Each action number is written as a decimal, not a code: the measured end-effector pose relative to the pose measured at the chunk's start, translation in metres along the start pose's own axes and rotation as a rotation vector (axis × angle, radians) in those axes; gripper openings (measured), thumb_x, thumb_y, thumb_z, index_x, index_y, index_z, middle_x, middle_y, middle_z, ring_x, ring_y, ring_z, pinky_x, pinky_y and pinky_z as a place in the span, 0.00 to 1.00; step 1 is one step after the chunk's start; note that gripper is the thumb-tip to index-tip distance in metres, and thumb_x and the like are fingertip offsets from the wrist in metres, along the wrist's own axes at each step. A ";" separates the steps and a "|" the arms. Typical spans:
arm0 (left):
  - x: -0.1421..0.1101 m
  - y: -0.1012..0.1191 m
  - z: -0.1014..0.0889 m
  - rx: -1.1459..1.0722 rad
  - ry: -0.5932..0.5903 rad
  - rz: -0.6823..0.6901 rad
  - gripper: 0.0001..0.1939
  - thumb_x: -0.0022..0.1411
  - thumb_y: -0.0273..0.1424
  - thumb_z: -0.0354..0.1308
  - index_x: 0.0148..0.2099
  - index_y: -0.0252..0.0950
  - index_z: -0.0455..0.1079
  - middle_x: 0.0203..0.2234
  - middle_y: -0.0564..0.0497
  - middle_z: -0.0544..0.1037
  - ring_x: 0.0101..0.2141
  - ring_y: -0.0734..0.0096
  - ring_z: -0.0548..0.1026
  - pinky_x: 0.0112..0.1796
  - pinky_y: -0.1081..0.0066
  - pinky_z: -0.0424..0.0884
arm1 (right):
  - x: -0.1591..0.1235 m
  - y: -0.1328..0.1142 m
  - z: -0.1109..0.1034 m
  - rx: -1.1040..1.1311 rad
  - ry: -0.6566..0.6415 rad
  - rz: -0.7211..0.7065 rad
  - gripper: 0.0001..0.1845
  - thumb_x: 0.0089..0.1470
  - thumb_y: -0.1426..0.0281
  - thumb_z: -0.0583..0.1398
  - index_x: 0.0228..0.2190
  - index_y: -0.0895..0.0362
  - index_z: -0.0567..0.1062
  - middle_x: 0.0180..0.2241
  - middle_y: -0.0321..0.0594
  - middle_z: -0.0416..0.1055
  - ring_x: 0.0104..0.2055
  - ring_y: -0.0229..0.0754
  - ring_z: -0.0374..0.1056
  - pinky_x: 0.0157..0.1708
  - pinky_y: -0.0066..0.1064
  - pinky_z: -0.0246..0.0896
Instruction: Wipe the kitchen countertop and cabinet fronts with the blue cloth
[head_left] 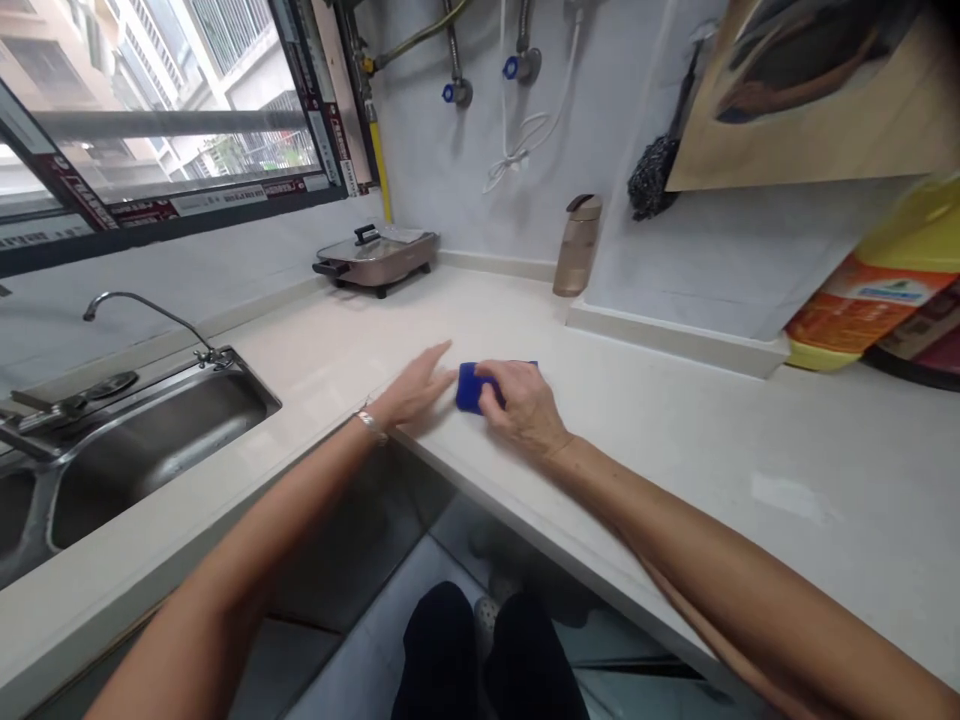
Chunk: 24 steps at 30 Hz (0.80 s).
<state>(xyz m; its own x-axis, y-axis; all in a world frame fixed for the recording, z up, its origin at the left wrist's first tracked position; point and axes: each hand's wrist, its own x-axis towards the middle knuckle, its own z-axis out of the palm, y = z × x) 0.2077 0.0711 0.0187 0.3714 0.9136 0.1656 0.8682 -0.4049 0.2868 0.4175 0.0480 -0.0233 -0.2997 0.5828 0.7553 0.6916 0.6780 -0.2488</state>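
A folded blue cloth (469, 388) lies on the pale countertop (660, 440) near its inner corner. My right hand (525, 405) is closed over it, thumb and fingers pressing it against the surface and hiding much of it. To the left of the cloth, my left hand (416, 388) rests at the counter's edge with its fingers stretched out and nothing in them. Its fingertips come close to the cloth; whether they touch it I cannot tell. A bracelet circles the left wrist.
A steel sink (165, 450) with a thin curved faucet (150, 305) is at left. An electric pan (379, 258) with a glass lid and a brown bottle (578, 247) stand at the back. A yellow jug (870, 300) is at right; a black scrubber (651, 180) hangs on the wall.
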 end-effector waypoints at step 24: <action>-0.139 -0.163 -0.034 0.123 -0.075 -0.131 0.44 0.67 0.60 0.34 0.73 0.39 0.57 0.74 0.43 0.52 0.73 0.53 0.48 0.72 0.50 0.42 | -0.132 0.049 -0.151 -0.637 -0.532 0.151 0.34 0.68 0.50 0.48 0.65 0.56 0.67 0.55 0.55 0.72 0.53 0.62 0.69 0.50 0.56 0.68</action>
<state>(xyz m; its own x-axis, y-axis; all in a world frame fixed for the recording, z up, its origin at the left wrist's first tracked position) 0.0030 0.0088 -0.0190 0.2718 0.9603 0.0623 0.9427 -0.2787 0.1835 0.5905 -0.0634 -0.0433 -0.3335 0.8883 0.3158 0.9398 0.2869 0.1856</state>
